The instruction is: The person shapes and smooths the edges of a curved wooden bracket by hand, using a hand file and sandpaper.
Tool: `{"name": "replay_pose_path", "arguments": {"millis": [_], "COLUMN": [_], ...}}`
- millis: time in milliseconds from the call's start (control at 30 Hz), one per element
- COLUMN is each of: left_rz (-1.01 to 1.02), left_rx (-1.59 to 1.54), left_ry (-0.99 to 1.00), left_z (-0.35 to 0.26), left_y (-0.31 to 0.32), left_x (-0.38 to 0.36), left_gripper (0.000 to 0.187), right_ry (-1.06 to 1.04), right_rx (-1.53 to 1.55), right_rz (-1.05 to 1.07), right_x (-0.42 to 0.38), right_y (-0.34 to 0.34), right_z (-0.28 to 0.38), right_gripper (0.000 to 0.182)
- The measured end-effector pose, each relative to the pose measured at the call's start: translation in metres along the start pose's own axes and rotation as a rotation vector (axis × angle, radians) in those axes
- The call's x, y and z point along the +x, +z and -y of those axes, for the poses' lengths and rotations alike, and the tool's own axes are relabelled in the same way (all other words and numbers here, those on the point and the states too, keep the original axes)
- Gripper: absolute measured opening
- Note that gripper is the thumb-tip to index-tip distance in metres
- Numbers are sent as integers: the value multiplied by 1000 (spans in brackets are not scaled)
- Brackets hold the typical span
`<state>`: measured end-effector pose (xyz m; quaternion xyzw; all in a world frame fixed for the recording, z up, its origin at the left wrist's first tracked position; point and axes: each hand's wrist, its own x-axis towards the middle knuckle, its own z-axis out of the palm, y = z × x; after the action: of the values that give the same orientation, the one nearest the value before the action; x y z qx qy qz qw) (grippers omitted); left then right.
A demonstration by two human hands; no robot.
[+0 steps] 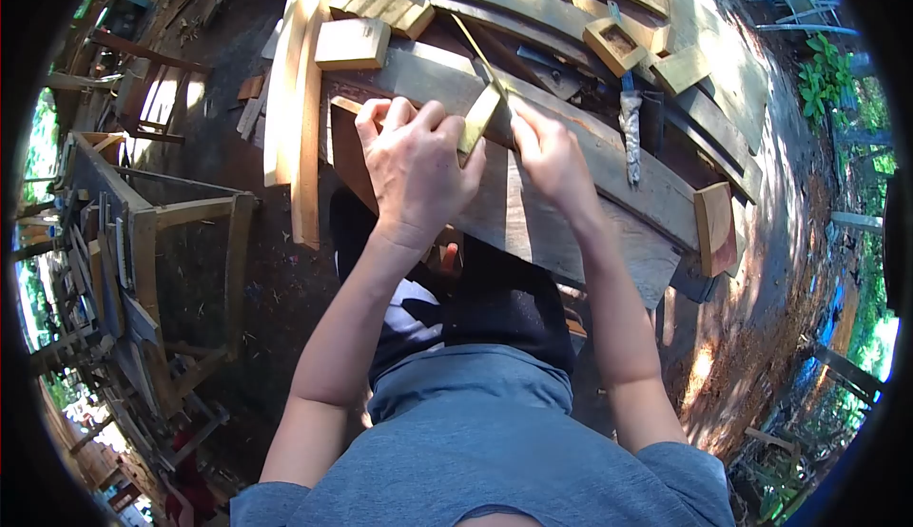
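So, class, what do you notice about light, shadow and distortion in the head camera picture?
Head view: black corners and a rounded frame suggest a fisheye lens; head view: sun patches dapple the ground at right, and right-edge greenery washes out; head view: much of the trousers sinks into shade, while the left hand and right hand look fairly clear.

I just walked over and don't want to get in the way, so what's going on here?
A person is working over a bench spread with boards. The left hand holds a small wood block, and the right hand grips a long thin strip at it; whether that is a blade is hard to tell. Wood pieces lie around, and a tool with a wrapped handle rests to the right.
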<state>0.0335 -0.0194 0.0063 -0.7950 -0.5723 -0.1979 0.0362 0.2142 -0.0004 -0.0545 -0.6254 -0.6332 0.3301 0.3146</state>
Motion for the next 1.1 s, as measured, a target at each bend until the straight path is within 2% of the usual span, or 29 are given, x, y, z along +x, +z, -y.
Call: {"name": "replay_pose_path", "arguments": {"millis": [167,367,567,633,733,800,833,900,967,1100], "left_rz": [-11,-43,-13,-17,-36,-20,-17,-22,-16,13], "left_rx": [-43,-49,66,-19,-7,2,-30,-30,-55,-38], "left_ry": [-8,0,15,-4,3,-4,-7,-9,-12,-24], "left_z": [-2,0,-2,1,-6,-6,-4,-1,-2,-1], "left_y": [3,5,2,3,4,2,3,4,3,2], "left_x": [-1,0,0,-1,1,-1,0,-1,-1,0], "left_gripper": [24,26,26,27,25,26,27,27,27,26], "right_ry": [-11,27,67,-12,69,-97,-11,-20,58,-11], "right_rx": [9,85,-108,-105,-115,-123,-136,-124,-122,-164], "right_rz": [-56,-7,-35,-72,39,-150,-88,-95,-37,-63], "right_x": [-12,-22,-22,-5,-1,-20,-31,-28,-9,-35], "right_y": [2,2,7,10,7,20,13,14,8,6], "right_z": [4,8,18,7,7,-1,14,9,11,17], "right_gripper": [37,37,38,37,37,38,39,38,38,38]}}
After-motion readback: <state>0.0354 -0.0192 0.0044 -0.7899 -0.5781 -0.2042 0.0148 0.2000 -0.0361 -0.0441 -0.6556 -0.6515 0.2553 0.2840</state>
